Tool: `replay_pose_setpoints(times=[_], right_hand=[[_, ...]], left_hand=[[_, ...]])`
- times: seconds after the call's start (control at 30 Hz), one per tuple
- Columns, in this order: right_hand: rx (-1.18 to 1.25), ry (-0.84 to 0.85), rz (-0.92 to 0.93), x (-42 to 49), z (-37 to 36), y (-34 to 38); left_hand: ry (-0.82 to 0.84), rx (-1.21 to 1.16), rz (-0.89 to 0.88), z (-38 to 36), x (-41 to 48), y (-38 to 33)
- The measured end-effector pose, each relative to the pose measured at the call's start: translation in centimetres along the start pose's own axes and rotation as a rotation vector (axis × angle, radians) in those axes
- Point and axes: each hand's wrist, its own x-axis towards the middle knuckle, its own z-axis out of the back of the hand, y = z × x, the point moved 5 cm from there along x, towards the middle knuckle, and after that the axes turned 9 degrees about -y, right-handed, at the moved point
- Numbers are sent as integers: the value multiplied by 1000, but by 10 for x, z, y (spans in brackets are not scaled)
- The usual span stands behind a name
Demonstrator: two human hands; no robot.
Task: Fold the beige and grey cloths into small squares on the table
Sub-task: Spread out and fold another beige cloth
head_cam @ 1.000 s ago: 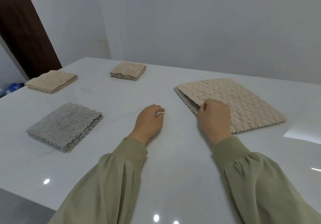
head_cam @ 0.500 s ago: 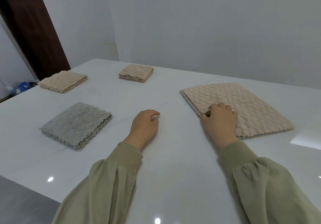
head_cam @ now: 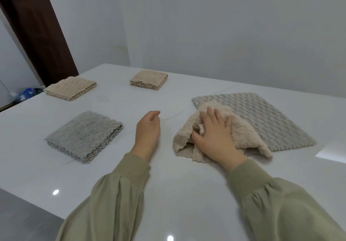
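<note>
A beige waffle cloth (head_cam: 245,137) lies crumpled on the white table (head_cam: 174,188), half dragged off a flat grey cloth (head_cam: 273,121) spread at the right. My right hand (head_cam: 215,138) lies on top of the beige cloth, fingers spread over it, with a bunch of fabric pinched between thumb and forefinger. To the left of that cloth my left hand (head_cam: 148,130) rests on the bare table with loosely curled fingers, holding nothing.
A folded grey square (head_cam: 84,134) sits at the left. Two folded beige squares lie farther back, one at the far left (head_cam: 71,88) and one at the centre back (head_cam: 148,80). The table's near-left edge drops to the floor.
My right hand has pulled the beige cloth toward me and to the left, crumpling it and uncovering the grey cloth beneath. The left hand has stayed almost still.
</note>
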Motion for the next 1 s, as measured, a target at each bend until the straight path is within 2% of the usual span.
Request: replay_pose_setpoints(times=[0.07,0.2,0.27,0.33,0.4,0.47,0.53,0.7,0.83,0.9,0.93,1.0], right_hand=[[-140,92,8,0,-10,-7],[-95,73,44,2,-9,1],[-31,62,34,3,-9,4],[54,36,-7,5,-9,2],[143,16,-29,7,-8,-1],[188,17,-11,7,-8,-2],[228,30,16,6,-8,-4],[353,20,97,2,-2,3],[123,-31,279,-3,0,17],[23,-23,249,-2,-3,14],[-3,-21,206,-1,-4,10],[-24,-13,127,-1,-5,4]], left_hand=[[38,-14,15,-3,0,1],[150,18,-10,-12,-7,-3],[298,-6,-19,-15,-12,-6],[527,16,-25,-22,-22,-12],[621,135,-104,-26,-27,-13],[518,261,-199,-29,-24,-12],[389,274,-213,-27,-20,-12],[60,144,-78,-8,-3,-6],[-120,161,-60,7,3,-4],[-223,91,-12,19,7,1],[-232,25,28,24,10,6],[-138,-95,93,22,12,11]])
